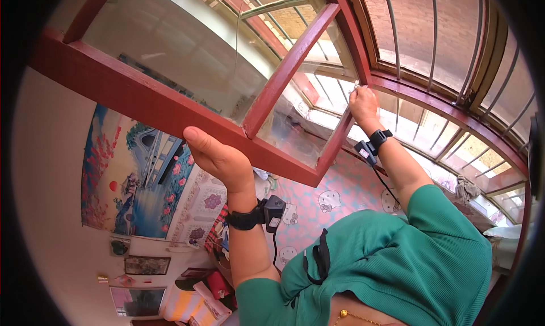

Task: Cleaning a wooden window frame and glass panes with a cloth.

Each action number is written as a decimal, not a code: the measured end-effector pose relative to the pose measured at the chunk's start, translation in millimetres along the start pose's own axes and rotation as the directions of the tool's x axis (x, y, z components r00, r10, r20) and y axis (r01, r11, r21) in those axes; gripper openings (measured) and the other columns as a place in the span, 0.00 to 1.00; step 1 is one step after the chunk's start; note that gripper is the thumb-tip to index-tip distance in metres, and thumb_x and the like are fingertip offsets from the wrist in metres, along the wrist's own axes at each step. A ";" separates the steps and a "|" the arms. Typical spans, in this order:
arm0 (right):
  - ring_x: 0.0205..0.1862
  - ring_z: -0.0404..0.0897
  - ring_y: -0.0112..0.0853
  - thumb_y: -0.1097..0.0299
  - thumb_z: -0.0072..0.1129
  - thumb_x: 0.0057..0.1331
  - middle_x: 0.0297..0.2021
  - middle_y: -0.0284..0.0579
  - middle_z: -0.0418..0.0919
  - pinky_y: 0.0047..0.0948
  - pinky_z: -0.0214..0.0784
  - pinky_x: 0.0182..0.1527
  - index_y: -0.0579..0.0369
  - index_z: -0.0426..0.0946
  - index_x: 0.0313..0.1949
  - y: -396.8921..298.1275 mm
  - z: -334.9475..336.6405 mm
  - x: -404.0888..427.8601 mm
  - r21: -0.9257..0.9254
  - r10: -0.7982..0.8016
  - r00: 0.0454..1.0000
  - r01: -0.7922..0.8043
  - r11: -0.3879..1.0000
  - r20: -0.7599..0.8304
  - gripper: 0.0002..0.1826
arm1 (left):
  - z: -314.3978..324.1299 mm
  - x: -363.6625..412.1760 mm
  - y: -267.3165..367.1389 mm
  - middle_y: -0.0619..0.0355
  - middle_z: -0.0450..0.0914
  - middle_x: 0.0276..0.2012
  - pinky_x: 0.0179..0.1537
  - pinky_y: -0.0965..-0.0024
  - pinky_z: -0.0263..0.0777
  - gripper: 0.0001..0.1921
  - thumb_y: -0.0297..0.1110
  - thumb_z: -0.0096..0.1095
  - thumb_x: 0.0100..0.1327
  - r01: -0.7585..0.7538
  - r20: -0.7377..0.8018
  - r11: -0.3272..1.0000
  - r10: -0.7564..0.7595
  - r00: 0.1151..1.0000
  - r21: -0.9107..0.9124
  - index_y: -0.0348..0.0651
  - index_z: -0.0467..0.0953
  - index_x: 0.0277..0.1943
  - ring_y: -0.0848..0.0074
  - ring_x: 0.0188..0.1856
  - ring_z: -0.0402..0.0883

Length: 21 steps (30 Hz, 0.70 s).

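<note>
A red-painted wooden window sash with glass panes stands swung inward across the upper left. My left hand grips its long red rail, thumb on the near face and the fingers hidden behind the wood. At the sash's inner corner, beside the window frame, my right hand is closed around a small white wad, perhaps cloth or paper. Only a bit of the wad shows above the fingers. It is against or very near the glass and red wood.
Metal bars run outside the window. A crumpled grey cloth lies on the sill at right. Below spreads a pink patterned sheet. A colourful landscape picture hangs on the left wall. Black straps with small devices circle both wrists, trailing cables.
</note>
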State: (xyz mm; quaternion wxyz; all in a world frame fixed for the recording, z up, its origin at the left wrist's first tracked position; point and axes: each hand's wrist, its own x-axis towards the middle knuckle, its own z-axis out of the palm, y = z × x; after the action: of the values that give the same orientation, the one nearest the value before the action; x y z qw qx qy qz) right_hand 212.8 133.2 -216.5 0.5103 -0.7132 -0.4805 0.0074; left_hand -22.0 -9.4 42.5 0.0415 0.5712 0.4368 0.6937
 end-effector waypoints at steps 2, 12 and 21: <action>0.35 0.78 0.52 0.65 0.55 0.60 0.30 0.57 0.78 0.50 0.71 0.40 0.59 0.76 0.28 -2.4 -2.5 -18.8 0.025 -0.107 0.994 0.106 0.994 0.016 0.10 | 3.4 -0.7 6.0 0.51 0.74 0.44 0.48 0.70 0.68 0.37 0.62 0.31 0.74 -0.022 -0.005 0.999 0.022 1.000 0.038 0.27 0.68 0.56 0.70 0.45 0.73; 0.34 0.77 0.54 0.66 0.55 0.58 0.27 0.58 0.76 0.51 0.70 0.40 0.62 0.75 0.25 -70.8 -31.4 -136.9 0.233 -0.233 0.917 0.161 0.959 0.324 0.11 | 5.3 0.8 12.0 0.49 0.76 0.44 0.50 0.69 0.68 0.34 0.58 0.35 0.75 -0.078 -0.048 0.997 0.078 0.996 -0.002 0.26 0.70 0.53 0.69 0.45 0.74; 0.38 0.84 0.32 0.78 0.47 0.67 0.39 0.44 0.84 0.31 0.78 0.45 0.63 0.78 0.47 -71.7 -74.4 -103.8 0.500 -0.336 0.478 -0.866 -0.025 0.812 0.12 | 3.0 17.2 -4.9 0.47 0.79 0.45 0.46 0.68 0.72 0.32 0.55 0.39 0.75 -0.144 -0.002 0.985 0.145 0.989 -0.093 0.26 0.71 0.53 0.68 0.44 0.78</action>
State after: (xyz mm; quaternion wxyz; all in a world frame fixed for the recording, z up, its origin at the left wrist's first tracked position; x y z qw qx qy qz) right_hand 145.6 8.9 -178.0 0.5362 -0.1550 -0.3048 0.7717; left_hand -27.7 4.8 52.2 0.0186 0.6004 0.3613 0.7132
